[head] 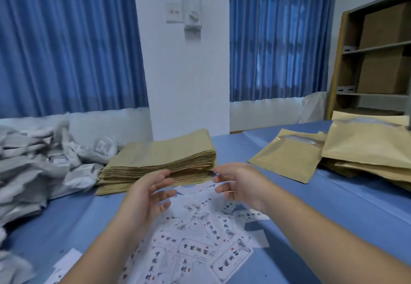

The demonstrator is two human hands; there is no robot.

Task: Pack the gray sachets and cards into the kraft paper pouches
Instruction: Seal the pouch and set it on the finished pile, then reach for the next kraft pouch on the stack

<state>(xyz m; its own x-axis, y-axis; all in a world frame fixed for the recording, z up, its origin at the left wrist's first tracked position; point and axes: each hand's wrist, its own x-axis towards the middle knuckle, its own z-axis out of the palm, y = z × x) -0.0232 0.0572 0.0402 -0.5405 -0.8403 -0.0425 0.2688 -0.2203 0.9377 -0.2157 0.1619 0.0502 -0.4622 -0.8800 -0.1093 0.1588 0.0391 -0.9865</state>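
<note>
**Two empty hands above scattered cards, a pouch stack just beyond**

I see a table under a blue cover [333,206]. At far right stands a shelf [347,65] holding cardboard boxes [387,30]; blue curtains [66,39] hang either side of a white wall pillar [189,72]. A heap of filled pouches [367,148] sits at the right, with one single pouch [287,157] lying beside it.

Bare blue cover runs between that single pouch and my right forearm, and again near left. The table's far edge meets the wall behind the stack.

The gray sachets [33,166] pile up along the left, well apart from both hands. The cards [200,239] lie loose and overlapping under and near both wrists. The stack of flat kraft pouches [162,157] lies just beyond my fingertips. My left hand [151,192] and right hand [238,183] face each other, fingers loosely spread, holding nothing.
</note>
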